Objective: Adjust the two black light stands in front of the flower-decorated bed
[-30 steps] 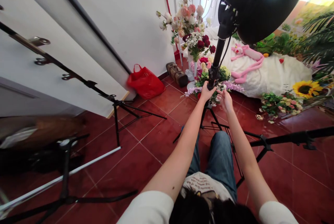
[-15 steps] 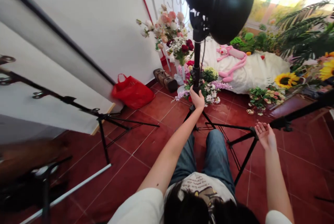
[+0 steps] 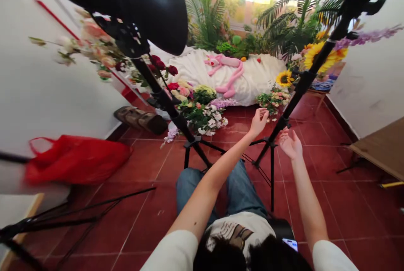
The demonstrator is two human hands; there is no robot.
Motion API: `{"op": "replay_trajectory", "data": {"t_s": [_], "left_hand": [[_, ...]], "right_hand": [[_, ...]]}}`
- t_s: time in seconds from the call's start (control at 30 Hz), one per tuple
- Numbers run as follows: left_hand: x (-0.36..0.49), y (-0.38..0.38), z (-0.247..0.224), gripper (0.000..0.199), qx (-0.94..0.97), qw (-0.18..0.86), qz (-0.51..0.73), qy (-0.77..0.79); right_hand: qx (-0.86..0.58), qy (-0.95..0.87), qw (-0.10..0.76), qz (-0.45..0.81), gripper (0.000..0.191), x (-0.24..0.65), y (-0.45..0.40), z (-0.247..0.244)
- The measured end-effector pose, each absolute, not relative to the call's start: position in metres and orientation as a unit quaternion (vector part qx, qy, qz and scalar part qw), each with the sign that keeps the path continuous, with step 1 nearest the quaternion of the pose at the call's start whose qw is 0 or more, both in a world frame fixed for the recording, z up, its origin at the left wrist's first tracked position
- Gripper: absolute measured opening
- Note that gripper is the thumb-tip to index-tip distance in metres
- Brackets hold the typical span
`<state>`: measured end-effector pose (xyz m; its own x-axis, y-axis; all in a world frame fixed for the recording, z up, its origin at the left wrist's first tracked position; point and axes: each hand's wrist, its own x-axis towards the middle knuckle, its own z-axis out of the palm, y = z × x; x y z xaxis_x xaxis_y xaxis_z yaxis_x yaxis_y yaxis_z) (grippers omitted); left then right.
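My left hand (image 3: 259,122) is raised in front of me with its fingers curled and apart, just left of the right-hand black stand (image 3: 298,90). It holds nothing that I can see. Close to the same stand, on its right side, my right hand (image 3: 291,143) is turned palm up with its fingers spread and nothing in them. Further left stands another black stand (image 3: 160,98), with a round black lamp head (image 3: 158,10) on top; neither hand touches it.
Flowers (image 3: 208,115) and a white cloth (image 3: 261,79) with a pink plush toy (image 3: 225,62) lie ahead. A red bag (image 3: 82,157) and a roll-shaped brown object (image 3: 140,119) are at left. Stand legs spread across the red tiles. A brown board (image 3: 383,147) is at right.
The view has turned right. My left hand has let go of the lamp stand and moved right, towards the other stand. My right hand remains beside that stand, palm up.
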<state>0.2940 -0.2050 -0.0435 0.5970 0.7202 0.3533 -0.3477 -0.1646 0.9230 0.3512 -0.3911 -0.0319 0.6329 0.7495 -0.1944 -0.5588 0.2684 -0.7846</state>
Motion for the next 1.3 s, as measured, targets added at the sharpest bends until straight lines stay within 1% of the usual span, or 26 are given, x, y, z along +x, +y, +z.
{"op": "replay_trajectory", "data": {"t_s": [0.07,0.13,0.23,0.37,0.43,0.53,0.6,0.7,0.8,0.9,1.0,1.07,1.1,1.13,1.2,1.27,1.3], "left_hand": [[0.33,-0.222,-0.029,0.033,0.623,0.67,0.391,0.103],[0.359,-0.235,-0.019,0.04,0.616,0.696,0.361,0.078],[0.384,-0.246,-0.009,0.046,0.623,0.71,0.322,0.071],[0.39,-0.243,-0.005,0.059,0.653,0.705,0.267,0.07],[0.388,-0.241,-0.005,0.061,0.653,0.705,0.267,0.072],[0.389,-0.243,-0.005,0.063,0.645,0.704,0.284,0.091],[0.391,-0.245,-0.006,0.066,0.641,0.701,0.292,0.108],[0.393,-0.247,-0.007,0.069,0.639,0.7,0.295,0.118],[0.393,-0.246,-0.007,0.071,0.646,0.698,0.289,0.114],[0.391,-0.244,-0.006,0.071,0.653,0.692,0.284,0.119],[0.389,-0.244,-0.004,0.071,0.661,0.685,0.284,0.117],[0.387,-0.245,-0.004,0.073,0.661,0.683,0.293,0.109],[0.387,-0.245,-0.004,0.074,0.659,0.683,0.297,0.105],[0.387,-0.246,-0.004,0.074,0.657,0.685,0.298,0.101],[0.387,-0.246,-0.006,0.074,0.652,0.69,0.299,0.1],[0.388,-0.247,-0.006,0.074,0.645,0.697,0.296,0.105],[0.388,-0.247,-0.006,0.074,0.642,0.7,0.293,0.108]], "right_hand": [[-0.39,-0.101,0.81,0.427,0.019,0.35,-0.388,-0.028],[-0.329,-0.079,0.827,0.449,0.019,0.35,-0.383,-0.026],[-0.255,-0.035,0.838,0.481,0.029,0.352,-0.376,-0.024],[-0.221,-0.031,0.841,0.493,0.042,0.354,-0.368,-0.021],[-0.204,-0.03,0.849,0.487,0.049,0.355,-0.364,-0.02],[-0.143,-0.006,0.863,0.484,0.055,0.357,-0.359,-0.023],[-0.094,0.012,0.863,0.496,0.056,0.359,-0.358,-0.025],[-0.04,0.034,0.841,0.538,0.054,0.363,-0.359,-0.028],[-0.031,0.05,0.823,0.565,0.052,0.367,-0.361,-0.03],[-0.124,0.029,0.836,0.534,0.053,0.371,-0.36,-0.031],[-0.308,-0.041,0.826,0.471,0.056,0.375,-0.36,-0.034],[-0.462,-0.108,0.793,0.382,0.054,0.379,-0.363,-0.033],[-0.543,-0.152,0.763,0.316,0.052,0.382,-0.365,-0.031],[-0.619,-0.204,0.719,0.24,0.049,0.384,-0.368,-0.028],[-0.74,-0.322,0.584,0.092,0.039,0.387,-0.374,-0.02],[-0.796,-0.427,0.429,-0.006,0.027,0.388,-0.378,-0.01],[-0.805,-0.463,0.369,-0.032,0.023,0.387,-0.38,-0.005]]}}
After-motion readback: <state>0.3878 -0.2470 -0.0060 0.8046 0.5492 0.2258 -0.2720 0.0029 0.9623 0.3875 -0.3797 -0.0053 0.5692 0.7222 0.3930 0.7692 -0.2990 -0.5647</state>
